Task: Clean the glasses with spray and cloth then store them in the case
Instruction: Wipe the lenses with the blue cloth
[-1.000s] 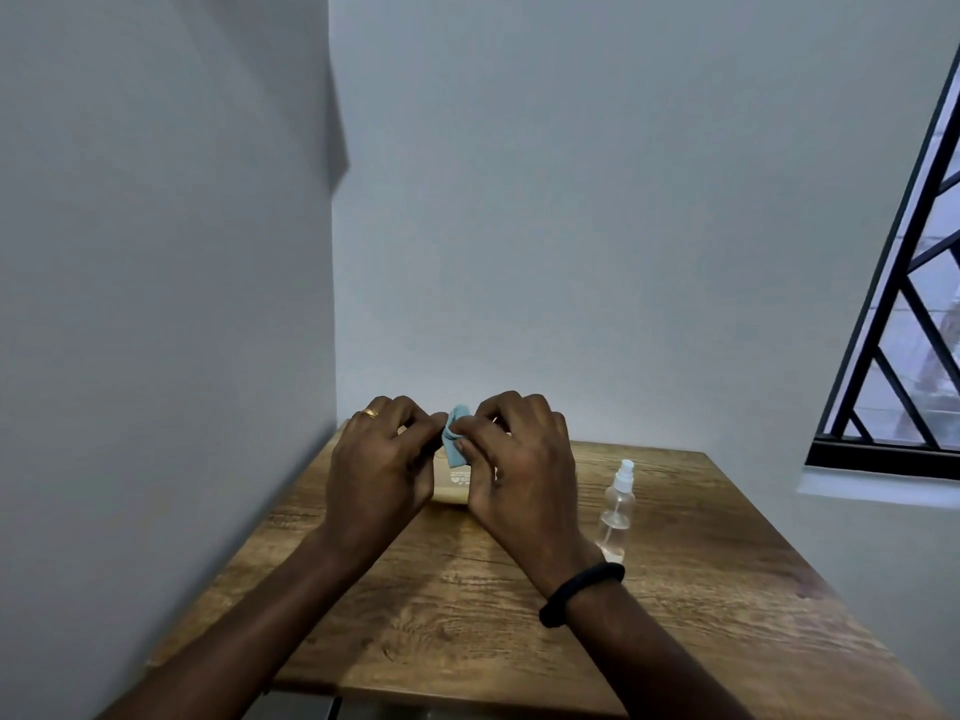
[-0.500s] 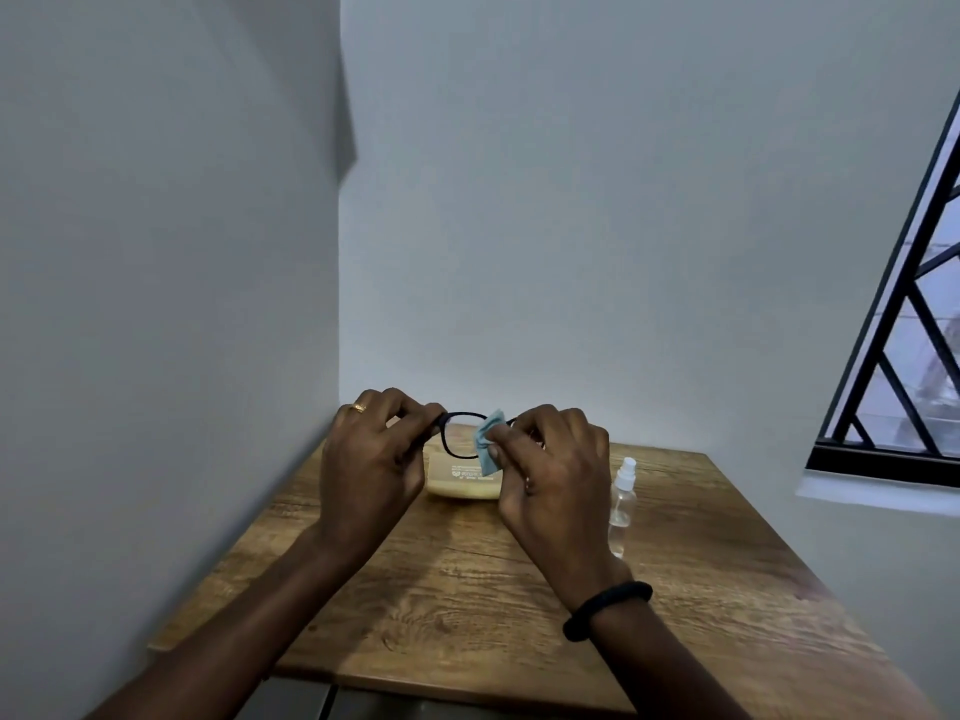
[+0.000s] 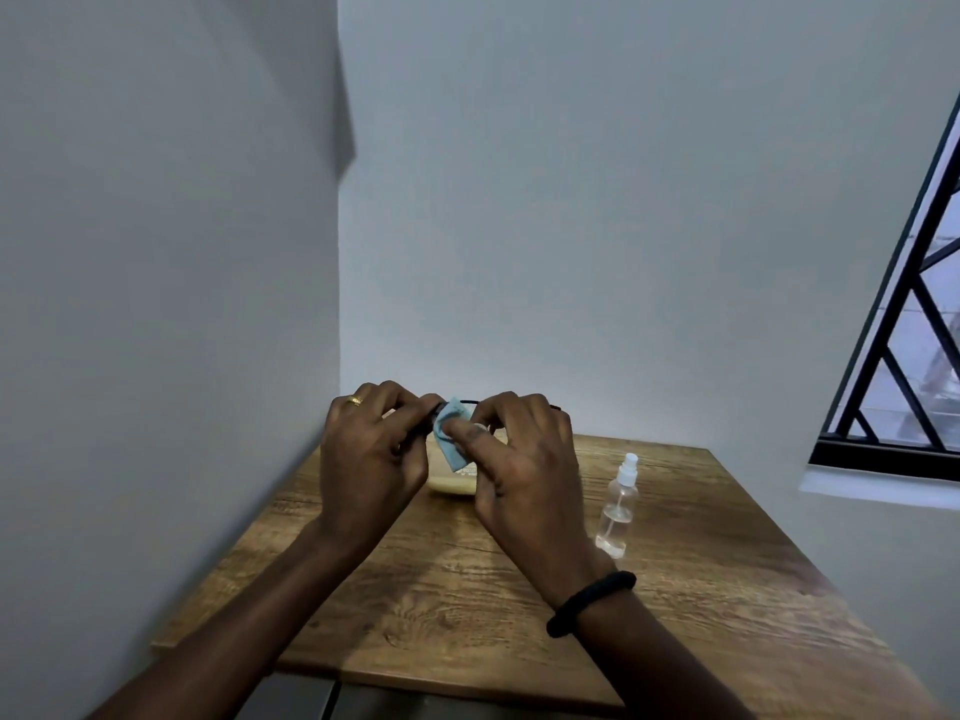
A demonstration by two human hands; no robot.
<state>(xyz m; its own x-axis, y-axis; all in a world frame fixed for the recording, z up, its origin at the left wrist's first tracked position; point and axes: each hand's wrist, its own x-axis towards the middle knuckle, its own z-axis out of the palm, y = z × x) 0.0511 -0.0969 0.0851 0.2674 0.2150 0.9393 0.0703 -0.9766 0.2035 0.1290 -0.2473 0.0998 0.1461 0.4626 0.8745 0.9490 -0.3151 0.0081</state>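
The left hand (image 3: 371, 459) has its grip closed on thin black-framed glasses (image 3: 466, 401) (mostly hidden); just beside it, the right hand (image 3: 519, 470) has its grip pinching a soft light-blue cloth (image 3: 450, 443).

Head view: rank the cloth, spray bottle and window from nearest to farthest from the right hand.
1. cloth, pinched by the right hand, at its left.
2. spray bottle, standing just to its right.
3. window, far right wall.

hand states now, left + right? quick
Left hand: gripping the black-framed glasses at one end.
Right hand: pinching the light blue cleaning cloth against the glasses.
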